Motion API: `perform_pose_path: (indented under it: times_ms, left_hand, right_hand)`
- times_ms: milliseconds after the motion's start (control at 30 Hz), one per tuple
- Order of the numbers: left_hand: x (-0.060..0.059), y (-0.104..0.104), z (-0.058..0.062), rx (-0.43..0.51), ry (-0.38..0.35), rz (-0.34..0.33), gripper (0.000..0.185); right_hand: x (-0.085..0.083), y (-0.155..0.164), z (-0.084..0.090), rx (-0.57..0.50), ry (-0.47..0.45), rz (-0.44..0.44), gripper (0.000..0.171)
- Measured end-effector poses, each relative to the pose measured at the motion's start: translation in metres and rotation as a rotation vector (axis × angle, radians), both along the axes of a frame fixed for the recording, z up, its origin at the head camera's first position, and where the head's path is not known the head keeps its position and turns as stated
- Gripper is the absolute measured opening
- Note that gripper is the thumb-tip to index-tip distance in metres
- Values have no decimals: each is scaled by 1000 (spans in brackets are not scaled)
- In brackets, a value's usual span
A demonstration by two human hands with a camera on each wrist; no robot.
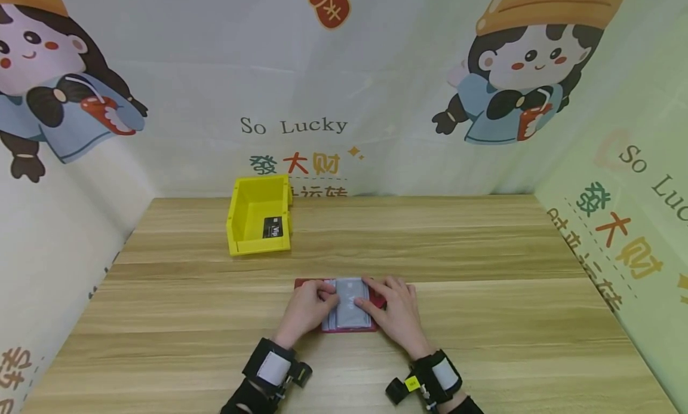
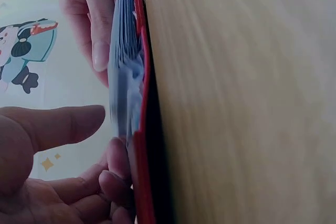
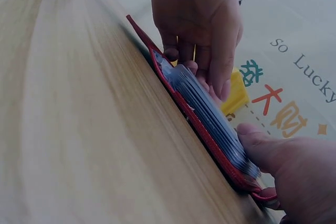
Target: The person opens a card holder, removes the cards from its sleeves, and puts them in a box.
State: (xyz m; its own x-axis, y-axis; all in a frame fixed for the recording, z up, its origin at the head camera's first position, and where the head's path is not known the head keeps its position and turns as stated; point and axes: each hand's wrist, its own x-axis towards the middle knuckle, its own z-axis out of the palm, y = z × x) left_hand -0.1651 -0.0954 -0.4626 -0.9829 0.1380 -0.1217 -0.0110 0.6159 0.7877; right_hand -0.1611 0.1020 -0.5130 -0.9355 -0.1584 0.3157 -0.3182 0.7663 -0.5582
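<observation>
A card holder with a red cover (image 1: 301, 282) lies spread on the table, its stack of clear plastic sleeves (image 1: 352, 303) facing up. My left hand (image 1: 307, 306) is at the left edge of the sleeves. In the left wrist view its thumb (image 2: 79, 121) points at the top sleeve across a small gap, while its loosely bent fingertips (image 2: 118, 158) meet the sleeve edge. My right hand (image 1: 398, 309) holds the right side of the holder. Its thumb (image 3: 252, 135) rests on the sleeves, and a fingertip shows by the red cover's end (image 3: 265, 198).
Behind the holder to the left stands a yellow open bin (image 1: 258, 247) with a black card marked "Vip" (image 1: 273, 227) in it. The wooden table (image 1: 457, 241) meets printed cloth walls (image 1: 387, 103) at the back and sides.
</observation>
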Motion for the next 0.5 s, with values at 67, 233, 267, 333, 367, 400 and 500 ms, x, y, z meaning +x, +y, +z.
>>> perform_pose_path:
  times_ms: [67, 233, 267, 333, 367, 400, 500]
  left_hand:
    - [0, 0, 0, -14, -3, -4, 28]
    - [1, 0, 1, -42, -12, -9, 37]
    - [1, 0, 0, -45, -12, -10, 37]
    - [1, 1, 0, -47, -11, -10, 37]
    - [1, 1, 0, -46, -6, -10, 37]
    - [1, 1, -1, -46, 0, -10, 37]
    - [1, 1, -2, -48, 14, -9, 36]
  right_hand:
    - [0, -1, 1, 12, -10, 5, 49]
    - [-2, -2, 5, 47, -59, 32, 51]
    - [-2, -2, 6, 50, -66, 37, 50]
    - [-2, -2, 7, 47, -72, 45, 49]
    - [-2, -2, 8, 40, -77, 48, 48]
    - [-2, -2, 10, 33, -84, 52, 47]
    - [-5, -3, 15, 29, -110, 57, 46]
